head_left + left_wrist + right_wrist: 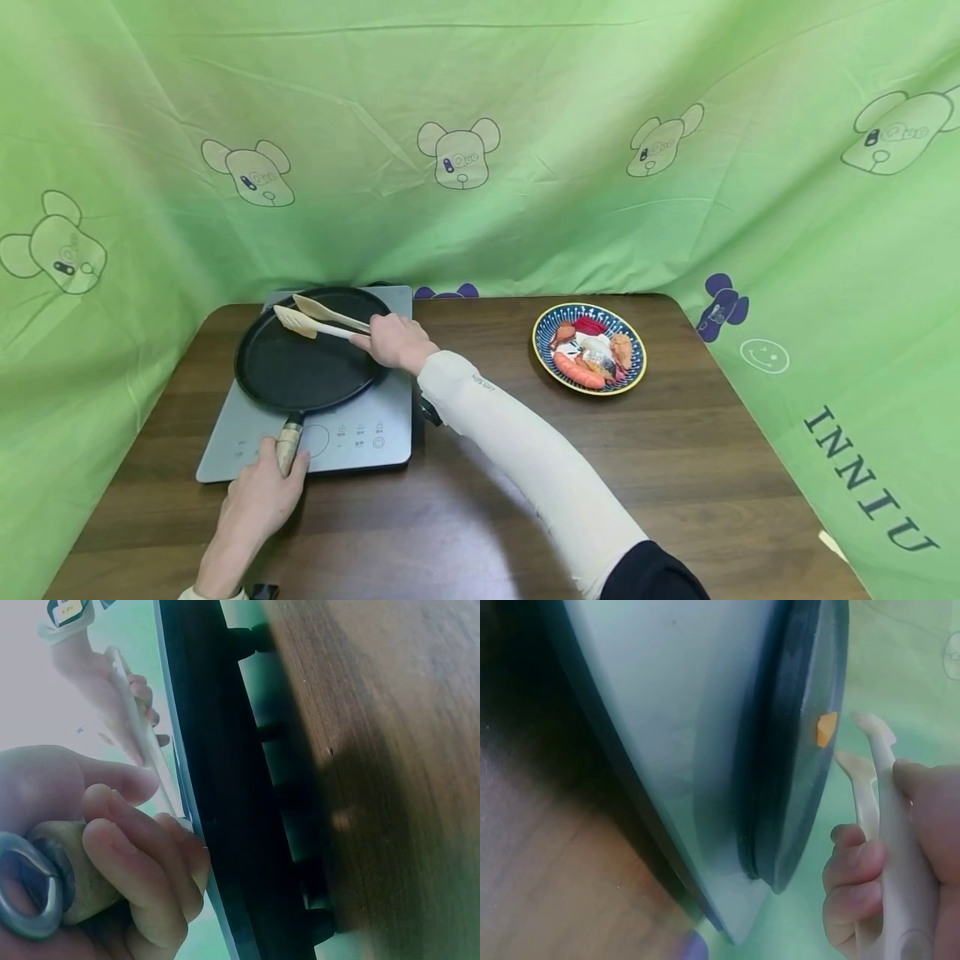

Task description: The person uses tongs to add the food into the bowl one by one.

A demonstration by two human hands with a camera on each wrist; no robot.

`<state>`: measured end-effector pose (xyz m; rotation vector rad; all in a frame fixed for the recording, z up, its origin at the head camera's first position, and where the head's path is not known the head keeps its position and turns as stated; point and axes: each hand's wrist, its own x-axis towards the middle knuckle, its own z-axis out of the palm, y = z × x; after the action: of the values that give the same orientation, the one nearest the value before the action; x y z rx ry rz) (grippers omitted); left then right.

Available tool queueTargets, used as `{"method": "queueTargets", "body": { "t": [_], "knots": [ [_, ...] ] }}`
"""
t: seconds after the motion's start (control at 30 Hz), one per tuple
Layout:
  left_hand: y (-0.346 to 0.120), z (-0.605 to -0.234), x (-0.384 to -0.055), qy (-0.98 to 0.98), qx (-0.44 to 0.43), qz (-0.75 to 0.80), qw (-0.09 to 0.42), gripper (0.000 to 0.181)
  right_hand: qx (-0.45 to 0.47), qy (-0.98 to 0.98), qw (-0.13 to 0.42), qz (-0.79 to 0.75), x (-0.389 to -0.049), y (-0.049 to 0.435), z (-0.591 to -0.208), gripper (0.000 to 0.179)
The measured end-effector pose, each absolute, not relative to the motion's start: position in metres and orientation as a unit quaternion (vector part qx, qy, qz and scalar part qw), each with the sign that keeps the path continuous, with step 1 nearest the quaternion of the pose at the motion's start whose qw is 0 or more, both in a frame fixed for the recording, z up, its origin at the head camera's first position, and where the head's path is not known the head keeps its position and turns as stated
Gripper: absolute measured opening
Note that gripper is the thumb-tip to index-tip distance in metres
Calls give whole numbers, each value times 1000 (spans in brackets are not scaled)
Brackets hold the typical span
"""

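Observation:
A black frying pan (307, 358) sits on a pale induction cooktop (375, 425) at the table's left. My left hand (262, 492) grips the pan's light wooden handle (288, 448); in the left wrist view the fingers curl round its end, near a metal hanging ring (46, 919). Cream-coloured tongs (326, 315) are held in my right hand (397, 340), over the pan's far right side. Their two tips point left and stand apart above the pan. A small orange patch (826, 729) shows at the pan's edge in the right wrist view.
To the right, a blue patterned plate with a yellow rim (539, 354) holds several foods, among them a pink sausage (579, 372). The brown wooden table (480, 500) ends at a green printed curtain (525, 225) behind and at the sides.

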<state>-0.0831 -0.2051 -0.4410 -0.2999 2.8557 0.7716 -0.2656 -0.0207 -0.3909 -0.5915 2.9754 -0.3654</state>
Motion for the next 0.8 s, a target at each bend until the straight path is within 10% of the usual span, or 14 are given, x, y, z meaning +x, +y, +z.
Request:
{"method": "queueTargets", "body": {
  "t": [0.8],
  "knots": [
    [-205, -441, -83, 957, -99, 259, 84, 56, -199, 974, -19, -102, -265, 55, -370, 46]
  ]
}}
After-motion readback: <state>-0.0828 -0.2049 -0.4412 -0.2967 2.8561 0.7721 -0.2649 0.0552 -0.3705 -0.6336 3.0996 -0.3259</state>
